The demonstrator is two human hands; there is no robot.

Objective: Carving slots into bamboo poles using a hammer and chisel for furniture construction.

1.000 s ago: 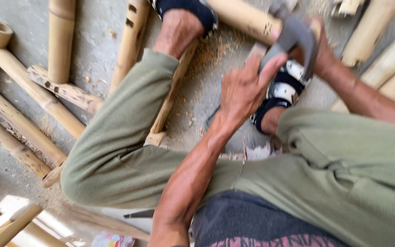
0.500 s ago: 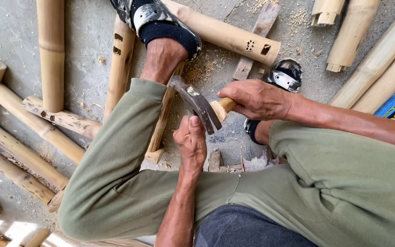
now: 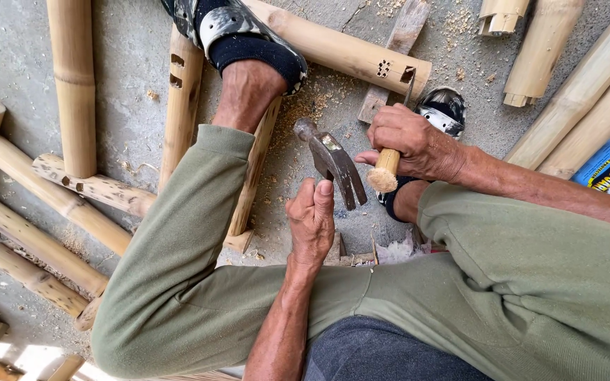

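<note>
Between the knees, above the sawdust-strewn concrete floor [image 3: 121, 63], the right hand [image 3: 418, 144] grips a hammer [image 3: 337, 166] by its wooden handle, head raised toward 10 o'clock. The left hand [image 3: 311, 222] is closed just below the head; I cannot tell what it pinches. Half a second ago the hammer sat closer over that hand; it has since lifted and swung left, suggesting a blow being readied. A slotted bamboo pole [image 3: 351, 53] lies at 12 o'clock.
</note>
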